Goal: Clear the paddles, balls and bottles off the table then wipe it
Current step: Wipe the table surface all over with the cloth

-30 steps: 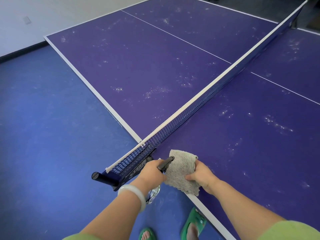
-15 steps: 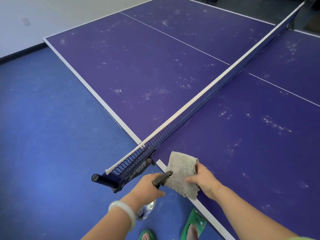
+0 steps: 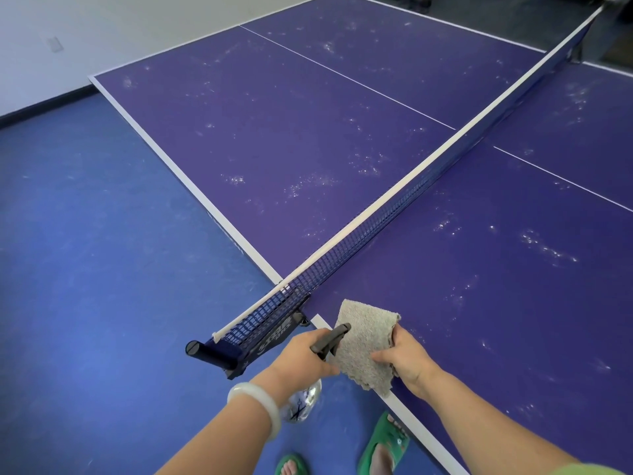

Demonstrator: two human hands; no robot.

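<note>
Wipe-down about to begin, by the look of it

No paddles, balls or drink bottles show on the part of the purple table-tennis table [image 3: 274, 138] I can see, so I judge the clearing done and the wiping next. Pale dusty smudges [image 3: 308, 185] are scattered over both halves.

The person's right hand [image 3: 407, 361] pinches a grey, nubbly terry cloth [image 3: 364, 341] by its right edge, thumb on the front and fingers tucked behind, holding it up over the table's white near border. It hangs limp and light. It will fold under any push, so I would flatten it under a spread palm rather than drag it by one corner.

The left hand [image 3: 303, 358], with a pale bangle [image 3: 255, 404] on its wrist, is curled round the neck of a clear plastic spray bottle [image 3: 301, 402] with a black trigger head. The nozzle sits right against the cloth while the body hangs below over the blue floor [image 3: 85, 269]. That bottle looks light but smooth, so the neck is the sure place to hold it.

The dark blue net [image 3: 359, 241] with its white top band splits the surface, and its clamped net post [image 3: 219, 353] juts out just beside the left hand. Each half will need its own pass, and the mesh base will be fiddly. Green sandals [image 3: 383, 443] stand close under the table edge.
</note>
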